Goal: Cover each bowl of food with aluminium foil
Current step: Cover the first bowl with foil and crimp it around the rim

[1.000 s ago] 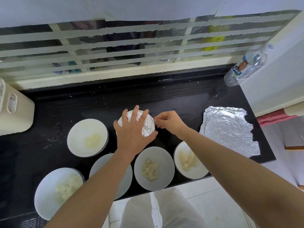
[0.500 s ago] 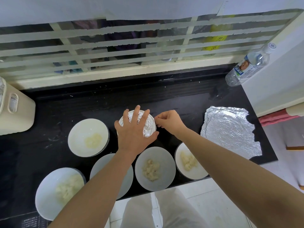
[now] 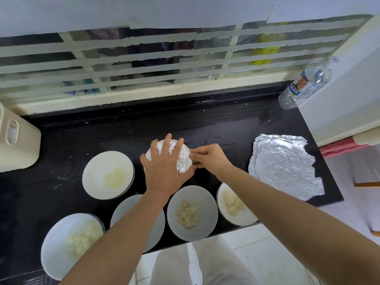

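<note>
A bowl wrapped in aluminium foil (image 3: pixel 183 160) stands mid-counter. My left hand (image 3: pixel 167 167) lies flat on its top with fingers spread. My right hand (image 3: pixel 208 159) pinches the foil at the bowl's right rim. Around them stand several uncovered white bowls with pale food: one at the left (image 3: pixel 108 174), one at the front left (image 3: pixel 70 244), one at the front middle (image 3: pixel 192 212), one at the front right (image 3: pixel 234 204). My left forearm partly hides another bowl (image 3: pixel 158 225). A stack of foil sheets (image 3: pixel 284 166) lies on the right.
The black counter (image 3: pixel 226 128) ends near the front bowls and past the foil stack. A water bottle (image 3: pixel 306 83) leans at the back right corner. A cream appliance (image 3: pixel 16 140) sits at the left edge. A barred window runs behind.
My right hand has shifted slightly left and closer to the foil-covered bowl's rim. My left hand stays flat on the foil top.
</note>
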